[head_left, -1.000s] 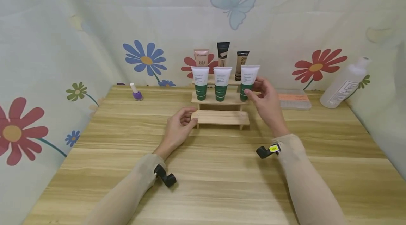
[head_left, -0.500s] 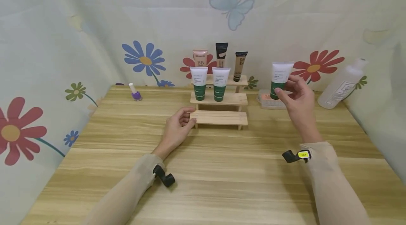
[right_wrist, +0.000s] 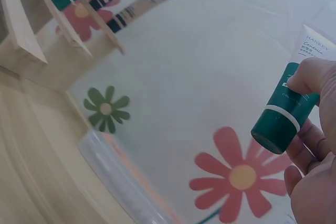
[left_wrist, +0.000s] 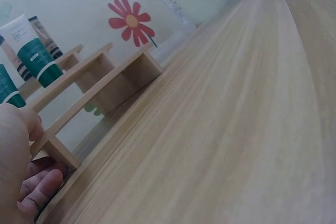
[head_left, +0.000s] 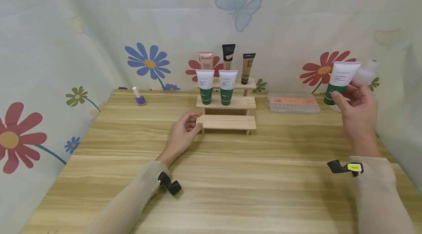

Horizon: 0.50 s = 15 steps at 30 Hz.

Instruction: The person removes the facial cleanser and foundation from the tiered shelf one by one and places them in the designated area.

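My right hand [head_left: 357, 107] holds a white tube with a green cap [head_left: 339, 80] upright in the air at the far right; the same tube [right_wrist: 294, 100] shows in the right wrist view, pinched between thumb and fingers. My left hand [head_left: 182, 133] rests on the table and grips the left end of the bottom step of a three-step wooden stand [head_left: 227, 121]. Two matching green-capped tubes [head_left: 215, 85] stand on the middle step. The top step carries three tubes [head_left: 227, 62], one pink, one black-topped, one tan. In the left wrist view my fingers [left_wrist: 39, 190] curl under the step's end [left_wrist: 55, 148].
A purple nail polish bottle [head_left: 139, 96] stands at the back left. A clear flat box with an orange label [head_left: 291, 102] lies right of the stand. A clear bottle [head_left: 366, 71] stands partly hidden behind the held tube. Flowered cloth walls close in three sides.
My right hand has lifted the rightmost green-capped tube off the middle step and carried it rightward, past the clear box. The left hand has stayed on the stand.
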Tool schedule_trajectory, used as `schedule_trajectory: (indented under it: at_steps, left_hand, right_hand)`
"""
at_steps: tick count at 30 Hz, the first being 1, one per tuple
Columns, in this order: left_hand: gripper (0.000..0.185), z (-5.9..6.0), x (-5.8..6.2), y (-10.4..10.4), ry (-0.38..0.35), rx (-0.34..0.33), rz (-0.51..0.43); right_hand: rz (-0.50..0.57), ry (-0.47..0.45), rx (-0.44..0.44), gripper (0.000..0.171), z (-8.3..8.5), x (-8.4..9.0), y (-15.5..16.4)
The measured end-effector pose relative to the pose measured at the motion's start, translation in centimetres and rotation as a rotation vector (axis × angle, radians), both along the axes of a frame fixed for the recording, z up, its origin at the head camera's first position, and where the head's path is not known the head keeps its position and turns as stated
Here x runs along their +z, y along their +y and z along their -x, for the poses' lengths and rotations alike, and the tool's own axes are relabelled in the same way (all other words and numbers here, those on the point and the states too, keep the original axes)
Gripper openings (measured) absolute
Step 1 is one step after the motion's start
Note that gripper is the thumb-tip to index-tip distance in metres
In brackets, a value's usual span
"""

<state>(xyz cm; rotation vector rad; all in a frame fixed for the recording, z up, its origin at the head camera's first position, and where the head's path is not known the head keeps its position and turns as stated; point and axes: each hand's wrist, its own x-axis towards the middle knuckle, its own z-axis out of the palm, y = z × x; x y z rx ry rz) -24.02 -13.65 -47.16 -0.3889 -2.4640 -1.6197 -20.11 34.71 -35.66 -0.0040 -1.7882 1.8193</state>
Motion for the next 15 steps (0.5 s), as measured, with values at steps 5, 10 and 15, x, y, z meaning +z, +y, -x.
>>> schedule_trajectory:
  at_steps: [5,10,15]
  left_hand:
    - [0.033,-0.1,0.2,0.0,-0.007,-0.001,-0.007]
    - [0.033,0.0,0.2,0.0,-0.008,0.0,-0.006]
    - [0.033,0.0,0.0,-0.1,-0.004,-0.002,-0.007]
  right_hand:
    - [0.008,-0.019,-0.075,0.049,-1.2,0.0,2.1]
    - [-0.22,-0.176,-0.197,0.05,-2.5,-0.8,4.1]
    - [-0.375,-0.299,-0.269,0.05,-3.7,-2.5,6.1]
